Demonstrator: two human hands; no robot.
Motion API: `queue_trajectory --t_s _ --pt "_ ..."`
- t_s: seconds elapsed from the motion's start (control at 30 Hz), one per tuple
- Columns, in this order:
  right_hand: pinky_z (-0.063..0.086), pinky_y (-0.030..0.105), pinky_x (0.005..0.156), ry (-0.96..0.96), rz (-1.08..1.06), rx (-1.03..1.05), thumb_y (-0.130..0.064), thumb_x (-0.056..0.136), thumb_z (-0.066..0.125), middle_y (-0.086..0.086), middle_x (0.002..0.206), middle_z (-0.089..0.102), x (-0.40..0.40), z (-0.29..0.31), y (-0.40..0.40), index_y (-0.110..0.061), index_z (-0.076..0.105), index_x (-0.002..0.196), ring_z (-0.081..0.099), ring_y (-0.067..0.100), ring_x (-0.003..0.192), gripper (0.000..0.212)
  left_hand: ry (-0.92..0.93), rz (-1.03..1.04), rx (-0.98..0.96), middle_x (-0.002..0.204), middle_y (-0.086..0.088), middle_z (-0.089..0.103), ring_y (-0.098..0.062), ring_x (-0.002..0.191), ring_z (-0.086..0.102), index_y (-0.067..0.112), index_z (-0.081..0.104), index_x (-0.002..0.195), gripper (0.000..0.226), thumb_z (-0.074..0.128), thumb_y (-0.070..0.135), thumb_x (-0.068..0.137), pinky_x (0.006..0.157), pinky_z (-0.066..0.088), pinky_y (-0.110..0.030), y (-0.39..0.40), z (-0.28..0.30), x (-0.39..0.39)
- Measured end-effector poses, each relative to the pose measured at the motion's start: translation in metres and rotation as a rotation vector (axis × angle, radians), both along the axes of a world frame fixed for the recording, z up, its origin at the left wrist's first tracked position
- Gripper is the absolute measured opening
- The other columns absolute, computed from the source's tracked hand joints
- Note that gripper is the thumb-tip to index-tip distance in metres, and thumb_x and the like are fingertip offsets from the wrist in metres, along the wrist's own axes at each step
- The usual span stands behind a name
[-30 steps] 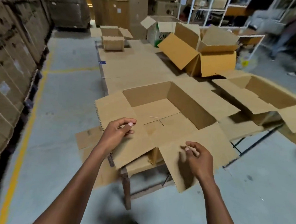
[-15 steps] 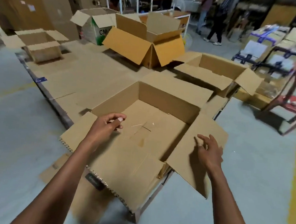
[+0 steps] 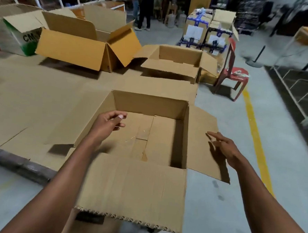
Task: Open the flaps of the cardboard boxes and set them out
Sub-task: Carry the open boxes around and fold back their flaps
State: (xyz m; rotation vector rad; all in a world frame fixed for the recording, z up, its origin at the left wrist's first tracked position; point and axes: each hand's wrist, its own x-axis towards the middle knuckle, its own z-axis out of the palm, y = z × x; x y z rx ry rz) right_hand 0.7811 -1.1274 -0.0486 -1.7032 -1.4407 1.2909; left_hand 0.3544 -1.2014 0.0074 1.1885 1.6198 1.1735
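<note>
Open cardboard box (image 3: 148, 134) sitting dead centre on the cardboard-covered desk (image 3: 33, 98), all four flaps folded out. Left hand (image 3: 107, 122) hovering over the box's 9 o'clock wall, fingers loosely curled, holding nothing. Right hand (image 3: 225, 147) out at 3 o'clock above the side flap (image 3: 200, 133), fingers spread, gripping nothing. Two more opened boxes (image 3: 172, 63) up at 12 o'clock. Red chair (image 3: 233, 72) around 2 o'clock.

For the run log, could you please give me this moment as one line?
box: flaps open, on table | left hand: over box, loosely curled, empty | right hand: open, over right flap | further open boxes behind
</note>
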Motion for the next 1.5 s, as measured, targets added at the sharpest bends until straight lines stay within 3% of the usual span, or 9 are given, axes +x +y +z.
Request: queue_trajectory --t_s 0.37,0.5,0.6,0.67,0.8,0.97,1.13,1.27,1.5 --pt "0.046 0.029 0.084 -0.533 0.010 0.312 -0.012 0.089 0.066 -0.004 0.115 0.070 -0.054 0.118 -0.013 -0.033 0.074 0.118 0.063 0.017 0.104 0.036 -0.045 -0.023 -0.021 0.108 0.003 0.076 -0.020 0.090 0.070 0.019 0.075 0.108 0.021 0.055 0.018 0.101 0.080 0.053 -0.031 0.021 -0.019 -0.151" --pt "0.032 0.010 0.041 -0.552 0.055 0.247 0.007 0.088 0.058 -0.012 0.053 0.057 -0.087 0.144 -0.005 -0.026 0.074 0.118 0.042 0.003 0.043 0.047 -0.049 0.005 -0.046 0.110 -0.002 0.074 -0.019 0.090 0.066 0.019 0.075 0.103 0.021 0.055 0.014 0.101 0.081 0.058 -0.031 0.028 -0.026 -0.202" --pt "0.040 0.010 0.052 -0.654 0.091 0.298 0.007 0.087 0.061 -0.006 0.085 0.075 -0.115 0.147 -0.001 -0.026 0.073 0.119 0.055 0.003 0.063 0.048 0.048 0.036 -0.073 0.115 -0.001 0.069 -0.007 0.094 0.061 0.012 0.073 0.113 0.024 0.053 0.010 0.101 0.073 0.048 -0.009 0.030 -0.031 -0.227" --pt "0.043 0.008 0.058 -0.703 0.119 0.340 0.009 0.087 0.061 0.001 0.112 0.072 -0.129 0.149 0.003 -0.024 0.072 0.122 0.058 0.008 0.075 0.049 0.082 0.012 -0.131 0.120 0.004 0.064 -0.006 0.102 0.058 0.012 0.072 0.117 0.027 0.051 0.008 0.101 0.075 0.042 -0.012 0.032 -0.037 -0.238" --pt "0.045 0.031 0.074 -0.791 0.142 0.365 0.013 0.088 0.057 0.005 0.127 0.068 -0.147 0.145 0.008 -0.026 0.071 0.123 0.063 0.029 0.104 0.054 0.047 -0.062 -0.218 0.124 0.009 0.055 -0.005 0.119 0.048 0.010 0.068 0.124 0.030 0.048 0.006 0.102 0.087 0.037 -0.018 0.041 -0.043 -0.251" --pt "0.041 0.030 0.071 -0.815 0.134 0.348 0.011 0.090 0.057 0.009 0.132 0.065 -0.154 0.145 0.007 -0.022 0.071 0.123 0.062 0.035 0.112 0.049 0.001 -0.028 -0.310 0.123 0.002 0.065 -0.008 0.112 0.056 0.010 0.067 0.125 0.028 0.050 0.010 0.103 0.070 0.039 -0.015 0.045 -0.049 -0.260" --pt "0.042 0.023 0.063 -0.816 0.126 0.344 0.011 0.091 0.055 0.009 0.133 0.064 -0.149 0.146 0.005 -0.021 0.070 0.125 0.062 0.032 0.108 0.049 0.065 0.014 -0.159 0.113 0.001 0.074 -0.013 0.114 0.064 0.020 0.076 0.105 0.022 0.063 0.007 0.093 0.105 0.046 -0.029 0.050 -0.039 -0.280" --pt "0.051 0.035 0.086 -0.752 0.194 0.282 0.014 0.085 0.055 0.002 0.129 0.068 -0.137 0.147 0.018 -0.025 0.071 0.122 0.062 0.026 0.114 0.056 0.178 -0.203 -0.128 0.107 0.002 0.077 -0.009 0.110 0.067 0.020 0.075 0.111 0.021 0.068 0.014 0.092 0.102 0.046 -0.028 0.058 0.004 -0.283" --pt "0.048 0.030 0.085 -0.716 0.243 0.274 0.013 0.085 0.056 0.004 0.121 0.071 -0.141 0.149 0.027 -0.018 0.070 0.124 0.063 0.023 0.116 0.053 0.498 -0.313 -0.089 0.111 0.002 0.074 -0.011 0.104 0.068 0.022 0.070 0.121 0.036 0.060 -0.001 0.095 0.094 0.053 -0.029 0.077 0.058 -0.229"
